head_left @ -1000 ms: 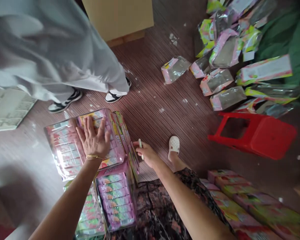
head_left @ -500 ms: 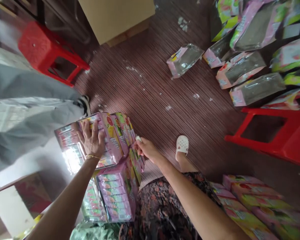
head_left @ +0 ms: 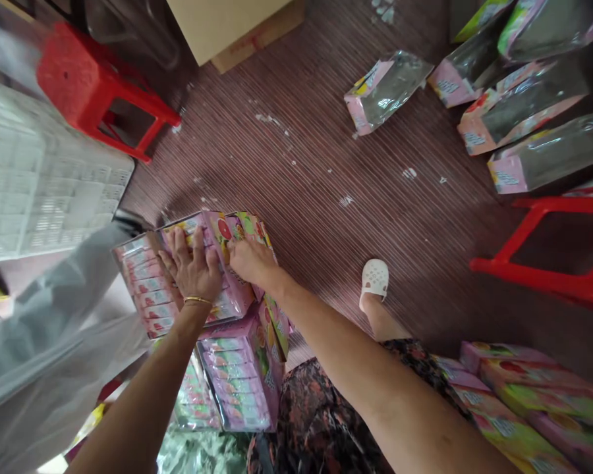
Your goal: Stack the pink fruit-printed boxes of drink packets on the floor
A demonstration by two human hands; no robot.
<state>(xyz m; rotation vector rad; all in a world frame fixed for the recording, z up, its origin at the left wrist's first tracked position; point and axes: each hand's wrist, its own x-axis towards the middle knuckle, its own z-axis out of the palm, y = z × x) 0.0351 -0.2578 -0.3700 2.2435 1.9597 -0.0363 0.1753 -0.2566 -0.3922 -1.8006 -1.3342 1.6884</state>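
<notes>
Since the earlier frame, your right hand (head_left: 247, 260) has shifted from the side of the stack up onto the top pink box (head_left: 188, 273), left of centre in the frame. It now rests on that box's near right edge, fingers curled over the edge; whether it pinches anything cannot be told. Your left hand (head_left: 192, 266) lies flat on the clear window of the same box, fingers spread, a gold bangle (head_left: 197, 301) at the wrist. That box sits on a stack of like boxes (head_left: 237, 382) on the striped floor (head_left: 326, 164). At upper left stands a red stool (head_left: 89, 85); empty pink cartons (head_left: 385, 89) lie at upper right.
</notes>
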